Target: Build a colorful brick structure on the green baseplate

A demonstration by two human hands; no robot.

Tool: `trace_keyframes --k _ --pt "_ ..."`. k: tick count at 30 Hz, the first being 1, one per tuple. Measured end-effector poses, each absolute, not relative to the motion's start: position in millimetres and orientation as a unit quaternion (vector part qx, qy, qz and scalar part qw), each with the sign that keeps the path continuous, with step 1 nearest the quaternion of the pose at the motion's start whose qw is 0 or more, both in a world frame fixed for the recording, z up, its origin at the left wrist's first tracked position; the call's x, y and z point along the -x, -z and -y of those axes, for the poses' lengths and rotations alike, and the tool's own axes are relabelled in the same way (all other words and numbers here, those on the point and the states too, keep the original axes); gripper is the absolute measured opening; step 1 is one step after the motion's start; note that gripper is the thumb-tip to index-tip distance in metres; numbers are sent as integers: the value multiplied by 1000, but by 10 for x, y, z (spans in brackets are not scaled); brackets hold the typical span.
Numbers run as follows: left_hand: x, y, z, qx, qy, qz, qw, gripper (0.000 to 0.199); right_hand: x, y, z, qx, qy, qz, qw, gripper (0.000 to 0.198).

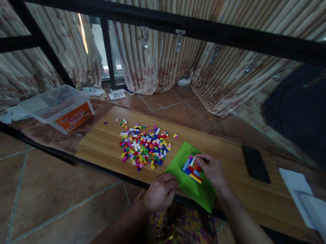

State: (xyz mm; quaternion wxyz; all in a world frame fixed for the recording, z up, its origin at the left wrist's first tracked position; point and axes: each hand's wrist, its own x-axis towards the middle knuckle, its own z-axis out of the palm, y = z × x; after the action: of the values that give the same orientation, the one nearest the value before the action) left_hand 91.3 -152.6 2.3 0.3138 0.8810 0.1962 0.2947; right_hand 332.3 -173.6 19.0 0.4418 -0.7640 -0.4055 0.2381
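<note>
A green studded baseplate (198, 198) lies aslant on the wooden board, its near corner reaching past the board's front edge. On it sits a patch of joined toy bricks (191, 169) in red, blue, yellow, orange and white. My right hand (211, 169) is closed in a pinch at the upper right corner of this patch; whatever is between the fingertips is too small to make out. At the baseplate's left edge rests my left hand (162, 192), fingers curled and their tips hidden. A pile of loose multicoloured bricks (146, 145) spreads to the left of the plate.
A black phone (255, 164) lies at the right on the wooden board (227, 154). Beyond its left end stands a clear plastic bin (59, 105) with an orange label. Black metal bars (152, 16) cross above and in front. White papers (301, 189) are at the right.
</note>
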Motion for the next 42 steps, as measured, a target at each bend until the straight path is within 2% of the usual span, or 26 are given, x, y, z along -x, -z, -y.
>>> trace_keyframes --k 5,9,19,26,35,42 --pt "-907 -35 1528 -879 -301 -201 311 21 -3353 -195 1776 757 -250 426 429 47" --pt "-904 -30 1528 -878 -298 -199 317 19 -3381 -197 1912 768 -210 418 437 51" --pt "-878 -82 1536 -866 -308 -201 339 19 -3423 -256 1984 763 -185 505 358 38" --pt "-826 -114 1570 -839 -310 -256 366 38 -3623 -253 1874 728 -219 555 337 35" --pt "-825 -132 1570 -832 -327 -228 386 26 -3683 -373 1752 712 -269 581 288 34" --pt "-863 -65 1551 -832 -341 -210 383 21 -3731 -429 1703 713 -248 609 243 34"
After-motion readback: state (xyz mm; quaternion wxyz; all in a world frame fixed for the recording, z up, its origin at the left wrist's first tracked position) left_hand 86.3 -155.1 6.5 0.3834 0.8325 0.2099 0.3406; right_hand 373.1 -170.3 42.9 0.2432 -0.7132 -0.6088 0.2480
